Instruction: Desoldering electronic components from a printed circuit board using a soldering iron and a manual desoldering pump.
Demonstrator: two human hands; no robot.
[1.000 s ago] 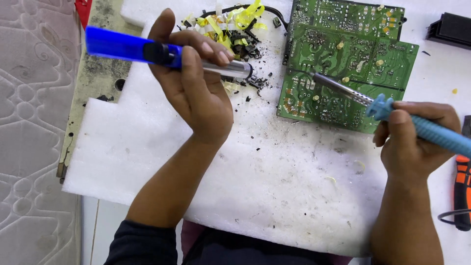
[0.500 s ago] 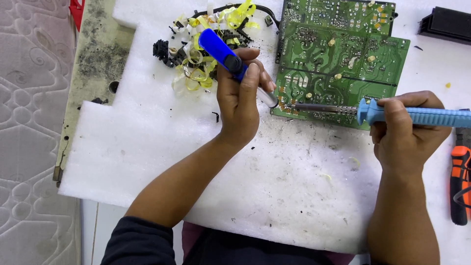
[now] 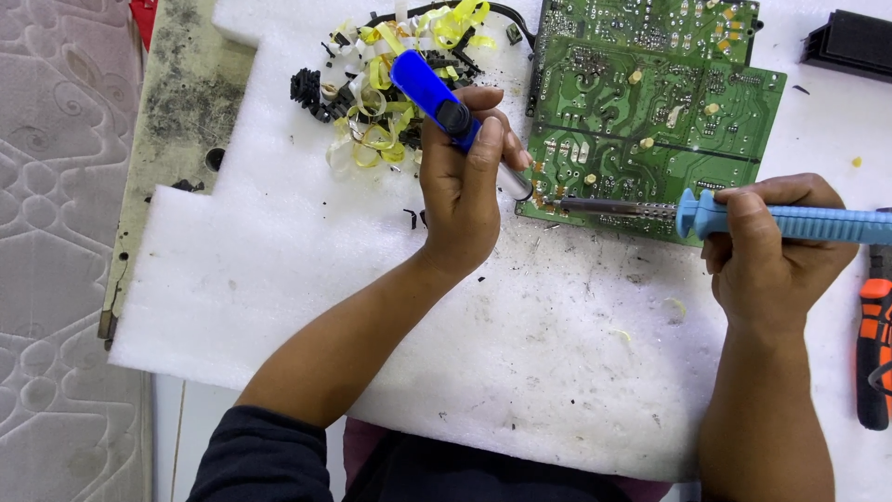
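At frame centre, the left hand (image 3: 462, 200) is gripping a blue desoldering pump (image 3: 437, 100), its tip meeting the soldering iron (image 3: 743, 216) that the right hand (image 3: 771, 246) is holding against the green circuit board (image 3: 650, 112), upper right.

One head-worn view – looking steeply down, close over the white foam sheet (image 3: 279, 307) – no second view

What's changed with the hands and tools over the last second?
The left hand swung the blue desoldering pump round and brought its tip to the circuit board's lower left edge. The right hand levelled the soldering iron, tip meeting it there. Both grips, board and foam sheet unchanged.
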